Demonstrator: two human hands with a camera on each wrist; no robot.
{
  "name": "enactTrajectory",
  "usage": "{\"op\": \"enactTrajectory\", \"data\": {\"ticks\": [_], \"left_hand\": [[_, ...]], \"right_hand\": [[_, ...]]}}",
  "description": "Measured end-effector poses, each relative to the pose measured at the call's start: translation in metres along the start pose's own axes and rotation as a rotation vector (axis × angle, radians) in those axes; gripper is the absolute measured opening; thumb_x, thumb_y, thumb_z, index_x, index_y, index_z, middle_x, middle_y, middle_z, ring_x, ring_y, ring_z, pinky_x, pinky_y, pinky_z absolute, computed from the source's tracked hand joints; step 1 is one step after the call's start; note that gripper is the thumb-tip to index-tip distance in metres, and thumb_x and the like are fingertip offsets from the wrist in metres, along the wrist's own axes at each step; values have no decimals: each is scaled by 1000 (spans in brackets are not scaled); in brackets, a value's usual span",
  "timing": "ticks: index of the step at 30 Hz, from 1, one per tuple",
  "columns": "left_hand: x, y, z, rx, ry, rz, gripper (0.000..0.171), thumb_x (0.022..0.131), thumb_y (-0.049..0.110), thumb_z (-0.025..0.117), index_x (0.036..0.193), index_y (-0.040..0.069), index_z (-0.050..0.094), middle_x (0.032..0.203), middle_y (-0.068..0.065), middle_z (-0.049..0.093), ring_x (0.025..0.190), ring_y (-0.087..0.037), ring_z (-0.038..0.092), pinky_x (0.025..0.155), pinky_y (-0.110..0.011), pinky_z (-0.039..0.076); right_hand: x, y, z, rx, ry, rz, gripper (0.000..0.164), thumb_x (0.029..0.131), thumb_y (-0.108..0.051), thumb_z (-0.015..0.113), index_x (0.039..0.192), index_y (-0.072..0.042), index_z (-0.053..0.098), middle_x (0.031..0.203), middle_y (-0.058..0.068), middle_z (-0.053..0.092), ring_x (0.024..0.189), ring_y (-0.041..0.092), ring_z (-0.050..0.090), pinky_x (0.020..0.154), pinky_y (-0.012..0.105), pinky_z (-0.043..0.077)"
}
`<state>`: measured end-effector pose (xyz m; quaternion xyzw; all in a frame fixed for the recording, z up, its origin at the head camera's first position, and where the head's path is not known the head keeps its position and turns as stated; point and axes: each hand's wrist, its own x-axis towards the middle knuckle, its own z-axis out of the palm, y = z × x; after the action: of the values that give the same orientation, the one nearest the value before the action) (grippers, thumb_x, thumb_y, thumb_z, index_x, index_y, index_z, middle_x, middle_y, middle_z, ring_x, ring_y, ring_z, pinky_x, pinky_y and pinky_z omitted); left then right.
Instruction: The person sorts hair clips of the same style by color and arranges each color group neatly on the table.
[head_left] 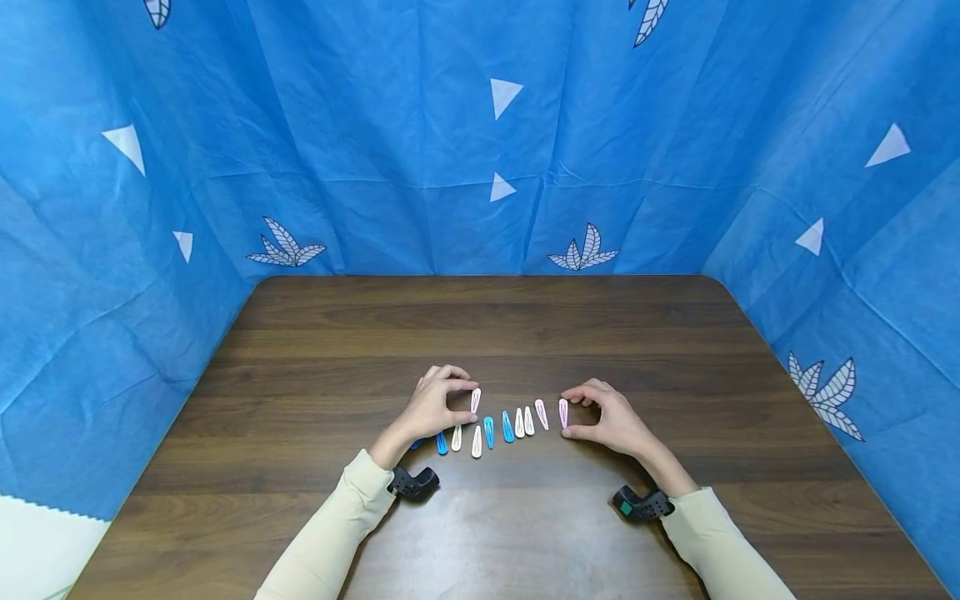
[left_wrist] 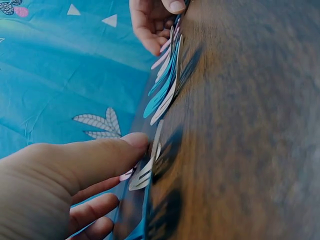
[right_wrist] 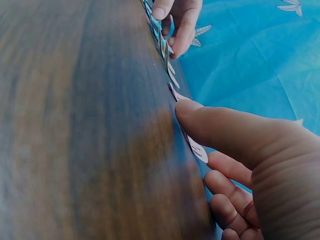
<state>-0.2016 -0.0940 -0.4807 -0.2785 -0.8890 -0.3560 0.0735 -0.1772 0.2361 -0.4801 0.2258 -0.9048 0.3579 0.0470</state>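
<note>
Between thumb and index finger, my left hand [head_left: 437, 405] holds a pale pink snap hair clip [head_left: 476, 401] by its two ends. My right hand [head_left: 611, 419] likewise has a pink hair clip [head_left: 563, 413] between thumb and forefinger at the right end of a row of clips. Beside it lies another pink clip [head_left: 542, 414]. Two white clips [head_left: 524, 422] lie side by side left of that, then blue clips [head_left: 507, 426]. Near my left thumb rests a white clip [head_left: 477, 442]. The right wrist view shows the pink clip [right_wrist: 198, 150] past my thumb.
More clips, one white [head_left: 456, 438] and a blue one [head_left: 442, 443], lie by the left hand, which partly covers another blue clip [head_left: 416, 444]. The brown wooden table [head_left: 480, 333] is bordered by a blue curtain [head_left: 375, 125] at the back and sides.
</note>
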Motion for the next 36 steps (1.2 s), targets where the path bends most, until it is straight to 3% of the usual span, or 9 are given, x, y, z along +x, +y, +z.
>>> {"op": "enactTrajectory", "data": {"ticks": [12,22,25,29,36], "left_hand": [[2,-1,0,26,-58,-87,45,72,23,85,113,10,73,120,-6,63,113,-27,50,92,-48,37],[4,-1,-4,-16,-68,-78,42,73,21,85,111,7,73,118,-7,63,111,-28,51,93,-51,37],[5,0,-7,-53,-83,-90,42,74,20,85,111,5,72,117,-9,64,113,-30,53,101,-53,36],[8,-1,-13,-67,-92,-96,44,76,19,84,115,3,70,116,-10,66,112,-31,57,105,-55,35],[20,-7,-26,-87,-53,-108,44,75,16,84,114,0,70,101,-9,71,99,-27,64,92,-45,48]], "right_hand": [[1,-1,0,-20,-4,-15,45,68,-21,89,109,-14,71,89,-5,59,83,10,50,74,27,44],[6,-3,-3,5,-39,13,40,72,-20,87,108,-11,72,91,-2,60,84,12,50,73,26,44],[9,-4,-6,31,-65,43,38,74,-20,85,109,-10,71,95,0,63,85,13,52,72,26,45],[17,-7,-10,55,-114,76,38,77,-21,83,111,-9,70,98,3,66,87,16,56,74,27,48],[50,-24,-14,72,-148,90,40,78,-17,82,113,-6,68,94,6,68,87,21,59,75,32,48]]}}
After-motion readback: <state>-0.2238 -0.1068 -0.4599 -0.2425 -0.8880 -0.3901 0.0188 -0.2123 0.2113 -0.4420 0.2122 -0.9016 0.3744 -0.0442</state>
